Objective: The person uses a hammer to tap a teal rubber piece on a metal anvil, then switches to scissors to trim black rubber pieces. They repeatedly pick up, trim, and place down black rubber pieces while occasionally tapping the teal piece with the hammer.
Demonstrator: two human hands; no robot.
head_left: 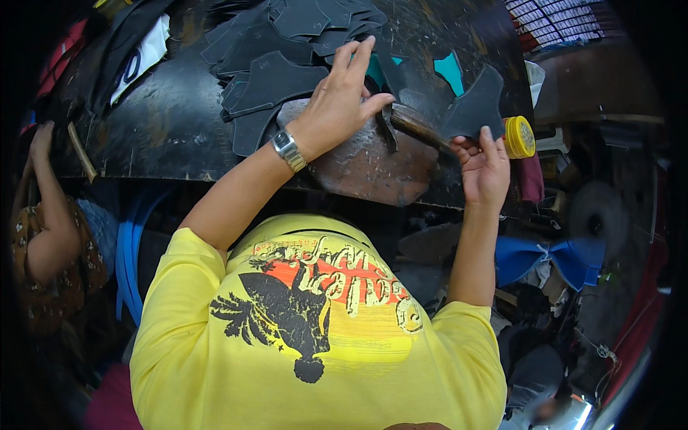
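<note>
My right hand (pixel 484 166) pinches the lower edge of a dark grey, curved cut-out piece (pixel 476 106) between thumb and fingers, the piece standing out above the table. My left hand (pixel 335 102), with a metal watch on its wrist, is open, its fingers pointing away and its thumb out to the right. It hovers over or rests on the near edge of a pile of similar dark pieces (pixel 276 80); which, I cannot tell. Between the hands lies a tool with a worn wooden handle (pixel 416 126) and a dark, bent end, partly over a reddish-brown slab (pixel 380 170).
Teal pieces (pixel 449 73) lie on the black table (pixel 165 132) beyond my hands. A yellow round tub (pixel 520 137) is right of my right hand. Another person's arm (pixel 51 197) is at the far left. A blue object (pixel 548 261) sits below the table at right.
</note>
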